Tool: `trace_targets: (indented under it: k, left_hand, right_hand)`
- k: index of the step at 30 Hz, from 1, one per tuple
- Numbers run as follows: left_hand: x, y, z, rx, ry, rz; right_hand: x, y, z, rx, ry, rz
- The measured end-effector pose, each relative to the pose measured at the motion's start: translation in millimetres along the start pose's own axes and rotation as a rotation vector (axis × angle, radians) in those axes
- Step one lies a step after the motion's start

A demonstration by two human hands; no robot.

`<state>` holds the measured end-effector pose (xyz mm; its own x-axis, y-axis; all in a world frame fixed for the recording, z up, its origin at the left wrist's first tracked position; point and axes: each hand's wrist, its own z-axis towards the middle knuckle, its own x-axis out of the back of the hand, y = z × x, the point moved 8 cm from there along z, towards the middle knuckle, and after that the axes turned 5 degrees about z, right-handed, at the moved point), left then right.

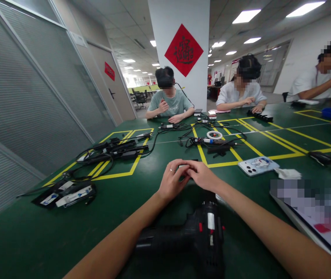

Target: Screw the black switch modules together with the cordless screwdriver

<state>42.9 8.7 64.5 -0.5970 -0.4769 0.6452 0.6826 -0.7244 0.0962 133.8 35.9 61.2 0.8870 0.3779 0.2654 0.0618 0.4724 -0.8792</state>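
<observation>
My left hand (171, 179), with a ring on one finger, and my right hand (203, 175) meet over the green table (142, 193). Their fingers are bent and pressed together at the tips. Whatever lies between them is hidden or too small to name. A small dark edge shows just behind the fingers, and I cannot tell what it belongs to. Between my forearms, close to me, a black cordless drill (208, 236) lies on its side. Its chuck end points toward my right wrist, and its handle reaches left under my left forearm.
Cables and black tools (115, 149) lie at left, near packets (73, 195). A soldering iron (212, 142) and tape roll (214, 135) sit ahead. At right are a phone (258, 166), tissue (289, 173) and tablet-like device (313, 228). Several people (169, 99) sit across the table.
</observation>
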Motion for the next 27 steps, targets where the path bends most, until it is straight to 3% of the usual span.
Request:
trace_targets:
  k: [4,7,11,14,21,27]
  left_hand:
    - [-8.9,-6,3,0.041,-0.067,-0.031]
    - [-20.2,-16,6,0.081,-0.136,-0.058]
    - [-30.4,-31,5,0.153,-0.183,-0.104]
    - [-32.0,-39,3,0.224,-0.200,-0.141]
    - [-41.4,-56,-3,0.347,-0.386,-0.178]
    - [-23.3,-78,-7,0.455,-0.564,-0.040]
  right_hand:
    - [20,17,5,-0.084,0.148,-0.062]
    - [40,16,3,-0.059,0.289,-0.298]
    - [34,14,-2,-0.032,0.168,-0.647]
    - [31,19,-4,-0.083,0.103,-0.779]
    - [38,24,0,-0.129,0.126,-0.575]
    - [56,13,-4,-0.128,0.420,-0.251]
